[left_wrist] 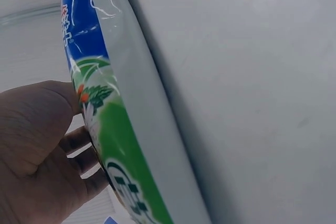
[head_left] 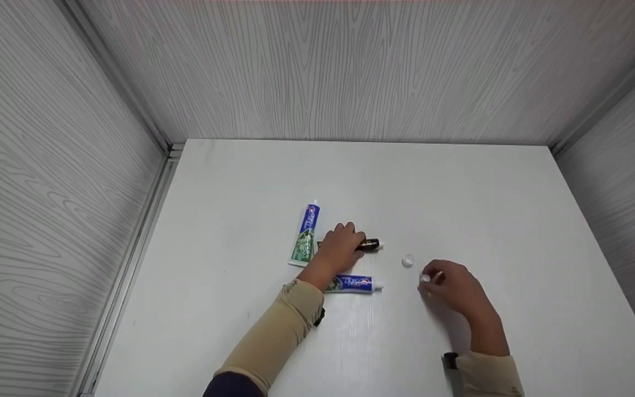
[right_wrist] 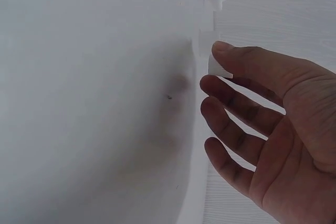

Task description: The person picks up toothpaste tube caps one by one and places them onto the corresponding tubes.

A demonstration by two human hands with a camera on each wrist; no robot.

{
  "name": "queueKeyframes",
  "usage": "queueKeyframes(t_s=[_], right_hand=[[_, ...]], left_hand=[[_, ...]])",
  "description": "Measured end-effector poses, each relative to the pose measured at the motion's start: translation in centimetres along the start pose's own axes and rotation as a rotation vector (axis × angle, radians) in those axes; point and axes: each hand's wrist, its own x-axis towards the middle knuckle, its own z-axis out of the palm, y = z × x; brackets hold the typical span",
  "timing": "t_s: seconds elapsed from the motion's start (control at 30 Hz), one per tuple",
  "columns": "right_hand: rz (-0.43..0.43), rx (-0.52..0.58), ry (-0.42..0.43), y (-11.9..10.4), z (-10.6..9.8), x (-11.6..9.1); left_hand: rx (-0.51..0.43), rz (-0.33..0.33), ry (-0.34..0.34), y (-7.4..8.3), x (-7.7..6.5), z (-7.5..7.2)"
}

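Note:
My left hand (head_left: 340,248) grips a dark toothpaste tube (head_left: 371,245), whose uncapped white nozzle points right; the palm hides much of this tube. Between the thumb and fingers of my right hand (head_left: 458,289) is a small white cap (right_wrist: 218,67), pinched just above the table. A second white cap (head_left: 408,260) lies on the table, between the dark tube's nozzle and my right hand. One blue-and-green toothpaste tube (head_left: 353,283) lies nearer me, partly under the left wrist, and fills the foreground of the left wrist view. Another blue-and-green tube (head_left: 305,234) lies left of the hand, nozzle pointing away.
The white table (head_left: 229,309) carries all these things. Grey wood-grain panels stand at the back (head_left: 350,71), the left and the right of it. A dark band with a small device sits at each wrist.

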Motion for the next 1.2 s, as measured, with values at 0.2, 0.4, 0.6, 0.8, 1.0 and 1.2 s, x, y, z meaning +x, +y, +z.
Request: queueKeyframes(t_s=[0.2, 0.4, 0.6, 0.8, 1.0, 1.2], right_hand=[[0.0, -0.017, 0.008, -0.2, -0.2, -0.2], [-0.04, -0.03, 0.033, -0.6, -0.2, -0.5], [-0.082, -0.029, 0.073, -0.9, -0.1, -0.7], [-0.131, -0.008, 0.107, -1.3, 0.0, -0.9], [-0.174, -0.002, 0.133, -1.8, 0.2, -1.0], [-0.195, 0.011, 0.136, -2.5, 0.5, -1.0]], left_hand=[[-0.042, -0.022, -0.021, 0.2, -0.4, -0.3], [-0.079, -0.009, 0.013, 0.1, -1.0, -0.6], [-0.086, 0.014, 0.05, 0.0, -1.7, -0.9], [-0.082, 0.054, 0.076, 0.1, -2.4, -1.3], [-0.122, 0.093, 0.086, 0.3, -3.3, -1.9], [-0.123, 0.134, 0.102, 0.8, -4.5, -2.3]])
